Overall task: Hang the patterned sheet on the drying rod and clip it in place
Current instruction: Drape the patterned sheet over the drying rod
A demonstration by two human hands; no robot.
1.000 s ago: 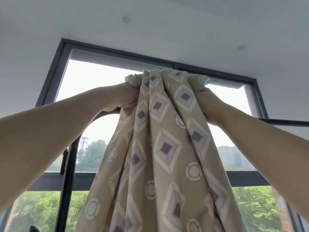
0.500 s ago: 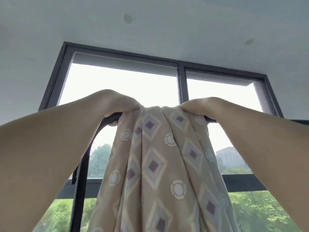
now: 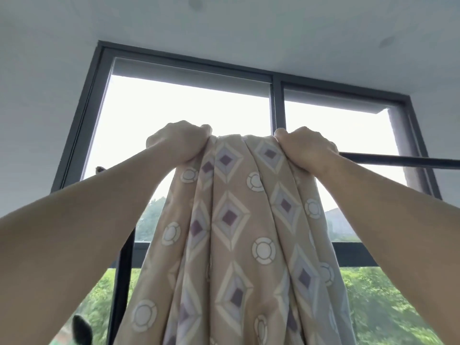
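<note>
The patterned sheet (image 3: 234,215) hangs bunched in long folds from its gathered top edge, at the level of the drying rod (image 3: 398,161); a second ago I held that edge lifted above the rod, half a second ago it had come down to the rod, and now both fists sit at rod height with the cloth between them; I judge the sheet to be draped or nearly draped, though the rod behind the cloth is hidden, so I cannot confirm that it bears the weight. My left hand (image 3: 180,141) is closed tight on the left of the gathered edge; my right hand (image 3: 305,148) is closed on the right of it, just where the bare rod emerges. Spreading the cloth along the rod and clipping it are not yet done. Count: one sheet; one rod, seen only to the right of my right hand; two hands; no clip in view; one window frame (image 3: 276,103) behind, with trees (image 3: 388,302) beyond the glass.
</note>
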